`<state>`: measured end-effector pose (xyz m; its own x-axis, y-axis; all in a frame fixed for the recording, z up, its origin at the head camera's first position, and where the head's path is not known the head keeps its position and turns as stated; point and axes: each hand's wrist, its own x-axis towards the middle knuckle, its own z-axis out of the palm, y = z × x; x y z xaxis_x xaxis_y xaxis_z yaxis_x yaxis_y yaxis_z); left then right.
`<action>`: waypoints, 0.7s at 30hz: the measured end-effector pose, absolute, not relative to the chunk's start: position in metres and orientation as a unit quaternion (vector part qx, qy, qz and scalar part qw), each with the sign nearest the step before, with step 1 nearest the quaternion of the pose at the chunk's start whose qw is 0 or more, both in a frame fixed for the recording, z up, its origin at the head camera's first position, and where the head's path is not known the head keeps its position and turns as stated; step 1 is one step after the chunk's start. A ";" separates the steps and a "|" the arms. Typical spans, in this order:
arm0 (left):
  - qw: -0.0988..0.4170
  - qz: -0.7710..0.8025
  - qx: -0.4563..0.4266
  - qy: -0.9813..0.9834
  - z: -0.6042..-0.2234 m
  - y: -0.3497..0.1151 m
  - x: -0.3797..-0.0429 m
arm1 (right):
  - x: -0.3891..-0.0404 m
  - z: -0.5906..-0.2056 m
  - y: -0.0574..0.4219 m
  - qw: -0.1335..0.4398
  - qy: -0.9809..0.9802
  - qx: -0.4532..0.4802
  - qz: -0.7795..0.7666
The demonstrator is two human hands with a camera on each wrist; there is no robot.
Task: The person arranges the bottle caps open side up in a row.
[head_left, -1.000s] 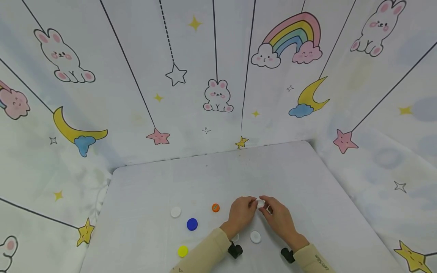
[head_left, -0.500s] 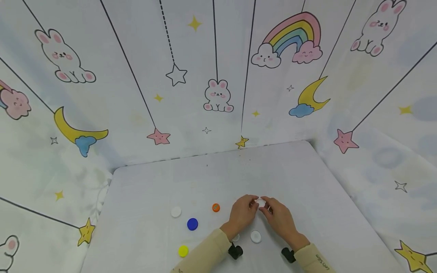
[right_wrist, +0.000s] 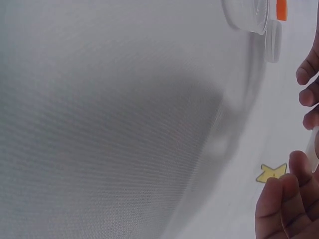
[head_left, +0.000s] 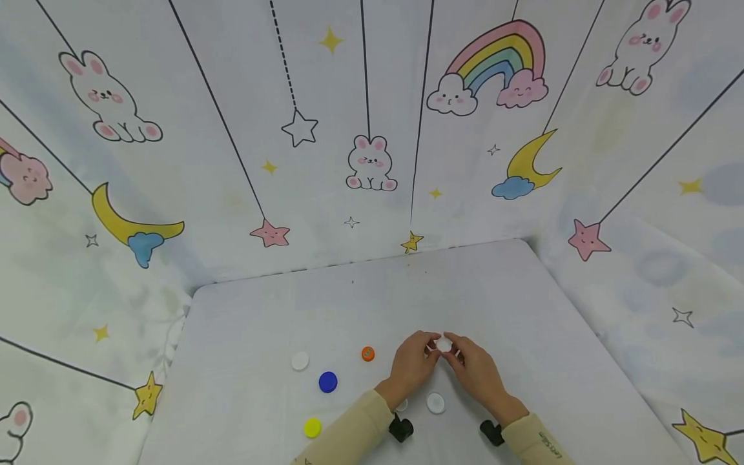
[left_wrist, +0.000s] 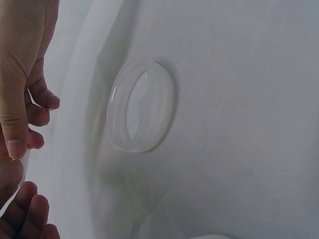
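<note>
Both hands meet over the right-hand part of the table around a small white round cap (head_left: 444, 344). My left hand (head_left: 414, 357) pinches its left edge between thumb and fingertips. On the opposite edge, the thumb and fingers of my right hand (head_left: 475, 366) pinch the same cap. Only a sliver of this cap (left_wrist: 24, 167) shows in the left wrist view, mostly covered by fingers. A clear, ridged round lid (left_wrist: 167, 99) lies on the cloth below the left hand in that view.
Left of the hands lie an orange cap (head_left: 368, 354), a blue cap (head_left: 328, 382), a yellow cap (head_left: 312, 427) and a white cap (head_left: 300, 361). Another whitish cap (head_left: 435, 403) lies between the forearms. The left wrist partly hides one more (head_left: 402, 405). Printed cloth walls (head_left: 325, 194) enclose the table.
The white cap's tilt shifts slightly between the fingertips, and the left fingers change their hold a little. Both forearms stay almost still; the caps on the table have not moved.
</note>
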<state>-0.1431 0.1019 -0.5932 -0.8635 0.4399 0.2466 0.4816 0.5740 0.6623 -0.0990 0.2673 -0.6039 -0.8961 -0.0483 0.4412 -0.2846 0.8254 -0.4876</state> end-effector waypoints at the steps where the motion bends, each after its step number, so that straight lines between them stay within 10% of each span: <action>1: 0.026 -0.382 -0.259 -0.887 -0.594 0.102 -0.143 | -0.099 -0.604 0.268 0.210 -0.932 0.089 0.282; 21: 0.034 -0.326 -0.265 -0.907 -0.600 0.106 -0.145 | -0.098 -0.605 0.266 0.156 -0.949 0.059 0.269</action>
<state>-0.1447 0.1064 -0.6004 -0.8569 0.4587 0.2351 0.5034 0.6469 0.5727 -0.0978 0.2660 -0.6052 -0.9446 -0.0290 0.3269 -0.1962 0.8486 -0.4913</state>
